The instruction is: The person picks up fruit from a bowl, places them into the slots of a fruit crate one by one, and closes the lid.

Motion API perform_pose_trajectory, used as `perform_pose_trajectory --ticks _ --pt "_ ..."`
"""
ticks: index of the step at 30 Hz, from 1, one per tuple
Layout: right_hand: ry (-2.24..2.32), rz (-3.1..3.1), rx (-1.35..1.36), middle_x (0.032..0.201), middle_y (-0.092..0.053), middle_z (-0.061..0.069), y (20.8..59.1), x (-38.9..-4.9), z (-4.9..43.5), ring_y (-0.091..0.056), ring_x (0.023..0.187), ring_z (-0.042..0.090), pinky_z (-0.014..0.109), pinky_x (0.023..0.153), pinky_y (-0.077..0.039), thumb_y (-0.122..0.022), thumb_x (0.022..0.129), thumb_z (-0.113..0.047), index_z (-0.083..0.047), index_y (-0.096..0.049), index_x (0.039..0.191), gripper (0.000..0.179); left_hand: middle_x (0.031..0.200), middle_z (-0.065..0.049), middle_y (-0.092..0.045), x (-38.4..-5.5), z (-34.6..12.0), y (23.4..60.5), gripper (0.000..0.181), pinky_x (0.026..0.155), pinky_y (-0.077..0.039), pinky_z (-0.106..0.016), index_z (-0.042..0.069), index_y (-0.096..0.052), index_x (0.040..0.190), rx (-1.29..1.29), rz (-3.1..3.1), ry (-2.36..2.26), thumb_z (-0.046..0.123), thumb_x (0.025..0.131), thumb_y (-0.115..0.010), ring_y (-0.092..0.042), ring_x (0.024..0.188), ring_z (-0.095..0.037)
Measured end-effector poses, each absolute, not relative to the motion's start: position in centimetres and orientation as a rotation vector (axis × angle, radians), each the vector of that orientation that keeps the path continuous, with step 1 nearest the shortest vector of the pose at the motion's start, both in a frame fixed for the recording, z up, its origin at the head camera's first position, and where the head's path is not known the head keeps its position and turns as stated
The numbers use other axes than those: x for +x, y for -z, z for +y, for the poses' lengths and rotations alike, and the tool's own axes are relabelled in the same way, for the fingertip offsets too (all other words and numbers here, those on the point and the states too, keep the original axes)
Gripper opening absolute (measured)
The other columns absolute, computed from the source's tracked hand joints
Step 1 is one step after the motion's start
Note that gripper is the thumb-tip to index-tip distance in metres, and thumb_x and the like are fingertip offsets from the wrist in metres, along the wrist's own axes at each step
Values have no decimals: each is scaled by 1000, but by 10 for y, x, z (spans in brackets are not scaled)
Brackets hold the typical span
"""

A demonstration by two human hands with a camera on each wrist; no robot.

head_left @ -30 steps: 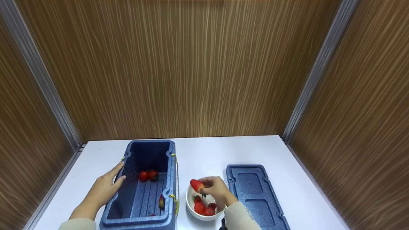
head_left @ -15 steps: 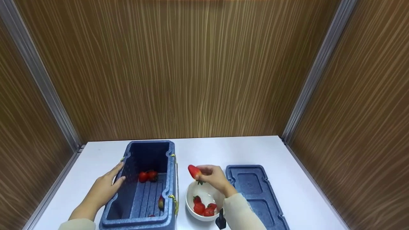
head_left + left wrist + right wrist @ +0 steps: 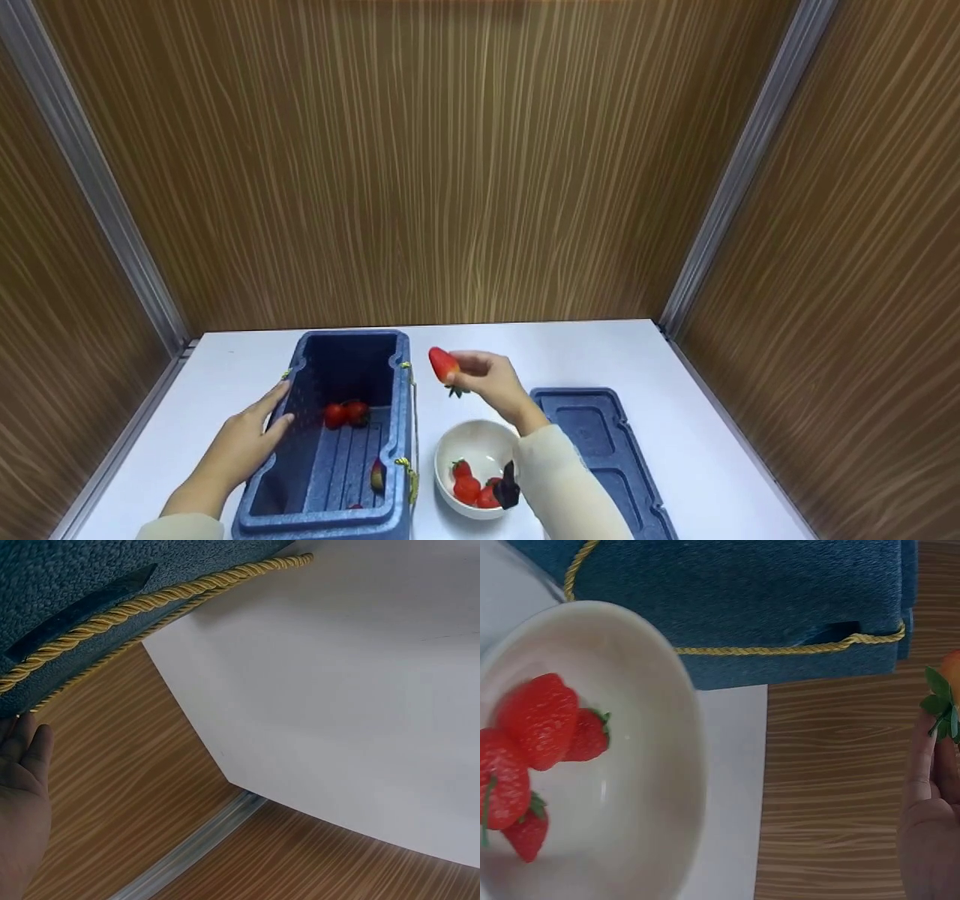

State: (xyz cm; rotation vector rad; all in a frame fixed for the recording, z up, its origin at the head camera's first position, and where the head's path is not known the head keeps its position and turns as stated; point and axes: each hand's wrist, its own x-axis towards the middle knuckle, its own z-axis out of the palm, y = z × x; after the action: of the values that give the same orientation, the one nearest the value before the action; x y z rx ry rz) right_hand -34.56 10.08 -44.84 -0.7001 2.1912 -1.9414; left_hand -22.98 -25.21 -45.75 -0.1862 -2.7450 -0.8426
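My right hand (image 3: 491,384) pinches a red strawberry (image 3: 443,364) with green leaves near its stem end, held above the table beyond the white bowl. In the right wrist view only the strawberry's leafy end (image 3: 941,701) shows at the edge. Inside the bowl (image 3: 480,431) lie several strawberries (image 3: 538,720). My left hand (image 3: 238,448) rests on the left rim of a deep blue box (image 3: 403,420), fingers extended. At the box's bottom sit two red fruits (image 3: 345,414), with another partly hidden fruit (image 3: 377,475) near the right wall and a sliver of red at the front.
A blue lid (image 3: 592,435) with recessed panels lies on the white table (image 3: 472,337), right of the bowl. Yellow rope (image 3: 172,594) runs along the box's sides. Wood-grain walls (image 3: 480,165) enclose the table at the back and both sides.
My right hand has lifted the strawberry up out of the bowl and carried it forward and slightly left. The left hand stays on the box rim.
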Motion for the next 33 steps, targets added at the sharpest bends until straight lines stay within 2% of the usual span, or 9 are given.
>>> perform_pose_trajectory --ticks 6,19,25,33 --pt "1959 2173 -745 109 -67 12 442 -352 90 -65 95 21 32 84 -53 -74 84 -12 1 -63 121 41 137 -28 -43 -231 -252 458 52 100 -34 -62 -1 -41 142 -199 -2729 848 19 96 -56 -44 120 -51" --pt "1980 2045 -855 109 -67 17 404 -321 52 -64 91 15 28 80 -54 -68 86 1 9 -60 119 36 139 -29 -41 -230 -252 455 54 100 -32 -63 -1 -38 143 -168 -2779 838 21 97 -55 -41 121 -52" --pt "2009 1973 -845 109 -67 19 401 -313 33 -65 90 15 30 80 -54 -67 85 4 11 -60 118 34 138 -29 -41 -230 -254 456 53 99 -33 -63 -1 -39 143 -161 -2777 832 20 97 -56 -42 121 -52" --pt "1962 1980 -811 108 -68 16 402 -303 15 -66 91 16 29 81 -54 -69 85 2 9 -62 116 33 138 -29 -41 -231 -253 455 53 100 -32 -63 -1 -39 143 -166 -2766 845 20 97 -55 -42 121 -51"
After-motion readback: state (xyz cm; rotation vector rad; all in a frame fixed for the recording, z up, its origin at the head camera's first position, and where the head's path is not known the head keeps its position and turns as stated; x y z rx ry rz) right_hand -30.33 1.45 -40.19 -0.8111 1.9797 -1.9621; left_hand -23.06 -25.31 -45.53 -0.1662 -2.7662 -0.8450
